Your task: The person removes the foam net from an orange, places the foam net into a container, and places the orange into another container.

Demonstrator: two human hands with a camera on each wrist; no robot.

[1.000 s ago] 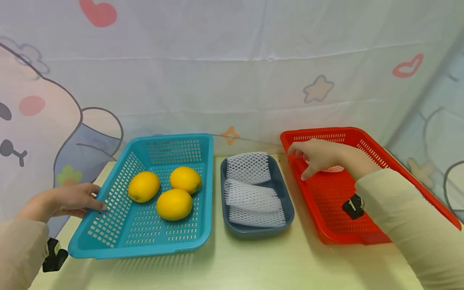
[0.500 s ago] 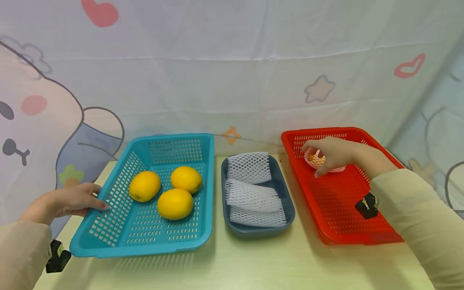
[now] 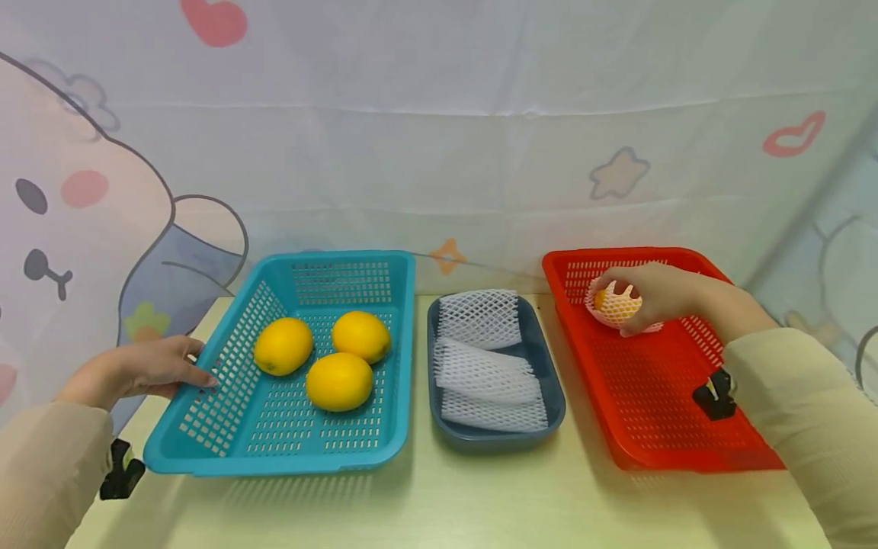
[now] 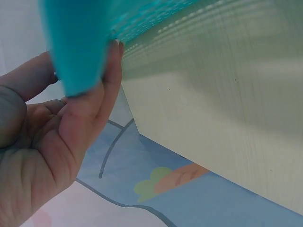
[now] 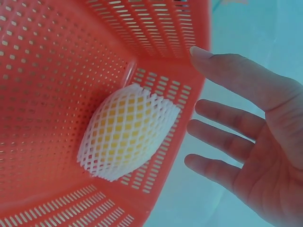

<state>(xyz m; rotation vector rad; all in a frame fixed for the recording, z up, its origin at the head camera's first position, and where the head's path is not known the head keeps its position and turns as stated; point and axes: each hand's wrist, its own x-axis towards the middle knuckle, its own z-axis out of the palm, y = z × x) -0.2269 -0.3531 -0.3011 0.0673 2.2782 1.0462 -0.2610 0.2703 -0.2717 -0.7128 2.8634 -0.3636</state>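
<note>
My left hand point(image 3: 147, 367) grips the left rim of a turquoise plastic basket point(image 3: 274, 467), thumb over the inner side. In the left wrist view its fingers wrap round the basket's rim point(image 4: 78, 52). Three lemons point(image 3: 339, 381) lie in that basket. At the right, my right hand point(image 3: 665, 293) hovers over the far left corner of a red basket point(image 3: 645, 389). Close by its fingers lies a lemon in a white foam net point(image 3: 617, 308). The right wrist view has the fingers spread, apart from the netted lemon point(image 5: 125, 132).
Between the baskets stands a dark blue-grey tray point(image 3: 458, 436) with several white foam nets point(image 3: 487, 374). A printed cloth point(image 3: 384, 152) hangs close behind everything. The pale wooden table point(image 3: 439, 503) runs along the front.
My right hand has moved right and back from the red basket's left rim, and the netted lemon now shows more. The left hand keeps its hold; the head view has shifted slightly.
</note>
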